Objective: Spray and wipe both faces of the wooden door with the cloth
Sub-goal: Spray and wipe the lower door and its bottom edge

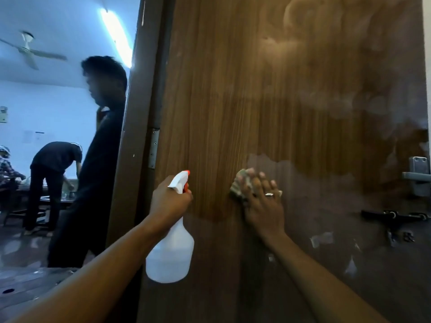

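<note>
At far left, in the lit room beyond, a bent-over person (56,164) works under a ceiling fan (25,51). A standing person (93,159) occupies most of the doorway, just beside the door frame (130,136). A hinge (154,148) joins the frame to the wooden door (233,89), which fills the view rightward. The left hand (168,199) grips the spray bottle (170,252) by its neck, near the hinge edge. The right hand (263,206), fingers extended, presses the cloth (238,185) flat against the door face. Open door surface extends above and right of the cloth. The door handle (419,178) and latch (394,215) sit at the right edge, well apart from the cloth.
</note>
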A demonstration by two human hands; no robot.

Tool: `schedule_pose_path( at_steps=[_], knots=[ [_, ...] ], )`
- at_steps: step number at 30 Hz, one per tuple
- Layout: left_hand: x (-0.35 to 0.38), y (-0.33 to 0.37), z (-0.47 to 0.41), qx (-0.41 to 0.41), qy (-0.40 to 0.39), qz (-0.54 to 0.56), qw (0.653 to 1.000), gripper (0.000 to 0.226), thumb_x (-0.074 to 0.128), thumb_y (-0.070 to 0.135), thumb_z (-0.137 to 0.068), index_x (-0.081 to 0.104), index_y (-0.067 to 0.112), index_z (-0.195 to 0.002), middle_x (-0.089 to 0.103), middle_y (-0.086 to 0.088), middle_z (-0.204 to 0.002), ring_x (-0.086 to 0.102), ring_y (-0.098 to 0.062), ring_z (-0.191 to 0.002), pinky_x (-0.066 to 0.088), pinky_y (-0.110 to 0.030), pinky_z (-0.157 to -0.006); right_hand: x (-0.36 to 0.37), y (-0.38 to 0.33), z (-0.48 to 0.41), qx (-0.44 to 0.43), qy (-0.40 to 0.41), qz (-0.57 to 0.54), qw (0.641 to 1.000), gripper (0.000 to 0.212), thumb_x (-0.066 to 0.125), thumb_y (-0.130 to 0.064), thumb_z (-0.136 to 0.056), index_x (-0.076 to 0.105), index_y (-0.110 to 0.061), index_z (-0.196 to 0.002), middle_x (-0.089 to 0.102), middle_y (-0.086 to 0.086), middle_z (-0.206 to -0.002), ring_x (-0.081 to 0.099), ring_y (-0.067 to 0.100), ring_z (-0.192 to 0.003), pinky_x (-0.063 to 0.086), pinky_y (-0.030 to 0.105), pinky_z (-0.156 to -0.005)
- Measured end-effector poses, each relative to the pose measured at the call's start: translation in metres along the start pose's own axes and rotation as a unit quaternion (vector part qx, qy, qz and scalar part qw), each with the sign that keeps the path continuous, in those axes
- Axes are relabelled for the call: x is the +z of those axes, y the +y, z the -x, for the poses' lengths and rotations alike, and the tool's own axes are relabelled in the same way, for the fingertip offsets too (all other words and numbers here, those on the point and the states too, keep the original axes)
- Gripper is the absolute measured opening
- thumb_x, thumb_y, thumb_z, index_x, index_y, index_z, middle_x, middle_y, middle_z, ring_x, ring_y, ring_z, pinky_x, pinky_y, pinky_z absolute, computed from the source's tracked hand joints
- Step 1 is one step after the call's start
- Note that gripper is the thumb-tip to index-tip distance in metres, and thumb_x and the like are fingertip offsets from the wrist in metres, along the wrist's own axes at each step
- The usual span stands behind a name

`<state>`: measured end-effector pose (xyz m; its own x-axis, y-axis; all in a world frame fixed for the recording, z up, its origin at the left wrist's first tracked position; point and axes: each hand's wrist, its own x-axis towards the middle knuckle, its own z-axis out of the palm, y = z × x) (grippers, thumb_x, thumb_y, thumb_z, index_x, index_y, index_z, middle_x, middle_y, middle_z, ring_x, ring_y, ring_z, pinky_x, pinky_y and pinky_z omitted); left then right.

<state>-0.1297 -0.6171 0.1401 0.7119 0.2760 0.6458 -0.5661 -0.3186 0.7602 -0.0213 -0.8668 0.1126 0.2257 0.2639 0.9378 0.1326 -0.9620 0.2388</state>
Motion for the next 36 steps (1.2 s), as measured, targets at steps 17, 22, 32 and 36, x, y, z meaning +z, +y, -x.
schedule_pose_path(
  at_steps=[17,22,32,36],
  knots=[
    [0.038,0.036,0.012,-0.007,0.009,0.006,1.0,0.051,0.064,0.011,-0.087,0.045,0.017,-0.134,0.056,-0.006,-0.126,0.053,-0.013,-0.095,0.043,-0.015,-0.064,-0.009,0.061,0.017,0.023,-0.024,-0.024,0.999,0.064,0.04,-0.034,-0.097,0.016,-0.033,-0.157,0.017,0.004,-0.164,0.022,0.032,-0.148,0.025,0.055,-0.116],
    [0.053,0.039,0.012,0.027,-0.017,-0.001,0.999,0.049,0.063,0.008,-0.086,0.048,0.017,-0.133,0.059,-0.007,-0.119,0.058,-0.02,-0.104,0.047,-0.018,-0.072,-0.031,0.078,-0.054,0.193,-0.003,-0.052,0.98,0.06,0.04,-0.037,-0.101,0.017,-0.031,-0.156,0.01,0.005,-0.165,0.014,0.032,-0.15,0.017,0.054,-0.118],
    [0.089,0.04,0.024,0.033,-0.049,0.003,0.998,0.052,0.064,0.008,-0.085,0.047,0.016,-0.133,0.06,-0.01,-0.118,0.058,-0.025,-0.108,0.051,-0.039,-0.09,-0.015,0.111,0.026,0.062,-0.031,-0.018,0.997,0.069,0.042,-0.036,-0.098,0.008,-0.033,-0.157,0.013,0.003,-0.165,0.018,0.03,-0.149,0.021,0.052,-0.118],
    [0.107,0.04,0.025,0.033,-0.061,0.002,0.998,0.051,0.065,0.007,-0.084,0.048,0.014,-0.132,0.061,-0.01,-0.114,0.059,-0.026,-0.104,0.05,-0.031,-0.081,-0.027,0.153,0.011,0.228,-0.02,-0.03,0.973,0.063,0.035,-0.038,-0.102,0.007,-0.03,-0.158,0.006,0.005,-0.165,0.013,0.03,-0.151,0.015,0.051,-0.12]
  ],
)
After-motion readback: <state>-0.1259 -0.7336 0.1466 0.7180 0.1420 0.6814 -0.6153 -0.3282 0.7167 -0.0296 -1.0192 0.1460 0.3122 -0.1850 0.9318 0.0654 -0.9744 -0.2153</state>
